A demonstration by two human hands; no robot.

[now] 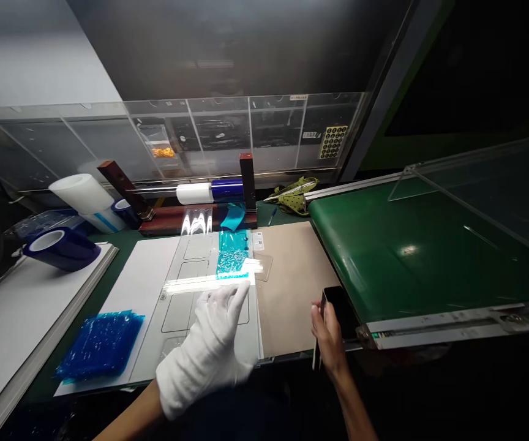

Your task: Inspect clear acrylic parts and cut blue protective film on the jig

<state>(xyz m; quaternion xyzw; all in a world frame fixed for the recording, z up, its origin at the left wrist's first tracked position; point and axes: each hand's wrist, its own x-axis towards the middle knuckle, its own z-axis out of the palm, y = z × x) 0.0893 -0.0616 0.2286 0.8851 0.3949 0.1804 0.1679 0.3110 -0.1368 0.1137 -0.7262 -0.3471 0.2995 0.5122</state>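
Blue film (232, 254) stretches over the worktop (111, 269) before a clear compartmented rack (221, 131), near the gloved left hand (204, 355), fingers part-spread, hold unclear, while the right hand's (329, 340) fingers clasp a slim dark object (317, 358) and orange pieces (163, 152) show in one compartment.

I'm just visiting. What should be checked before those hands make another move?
1. Left hand gloved: ok, in white.
2. Right hand gloved: not ok if both need covering; it is bare.
3. Right hand's grip: cannot tell; the slim thing by its fingers is unclear.
4. Teal film smooth: not ok; its surface looks wrinkled.
5. Blue film stack apart from the left hand: ok; a gap shows between them.
6. White roll and blue roll on the stand: ok, side by side.
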